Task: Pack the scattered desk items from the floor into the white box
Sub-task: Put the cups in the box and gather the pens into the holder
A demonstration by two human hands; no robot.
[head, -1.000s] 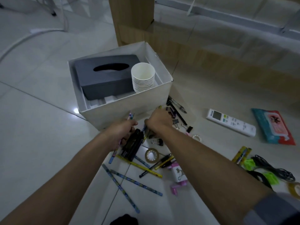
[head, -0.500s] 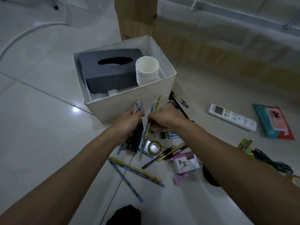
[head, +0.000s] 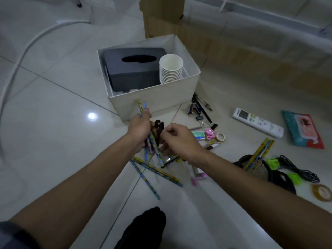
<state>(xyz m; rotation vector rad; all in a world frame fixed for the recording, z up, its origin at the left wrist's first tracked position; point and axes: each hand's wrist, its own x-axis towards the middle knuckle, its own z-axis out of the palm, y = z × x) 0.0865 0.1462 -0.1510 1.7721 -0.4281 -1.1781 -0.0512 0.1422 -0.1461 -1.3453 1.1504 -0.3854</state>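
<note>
A bundle of pencils [head: 143,121] is being gripped upright in the left hand [head: 139,131], just short of the box [head: 158,103]; the right hand [head: 177,139] (half-curled, seemingly empty) is being held beside it, farther off.

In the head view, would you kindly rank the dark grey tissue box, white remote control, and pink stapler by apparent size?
1. Dark grey tissue box.
2. White remote control.
3. Pink stapler.
The tissue box sits farther away yet looks largest.
</note>
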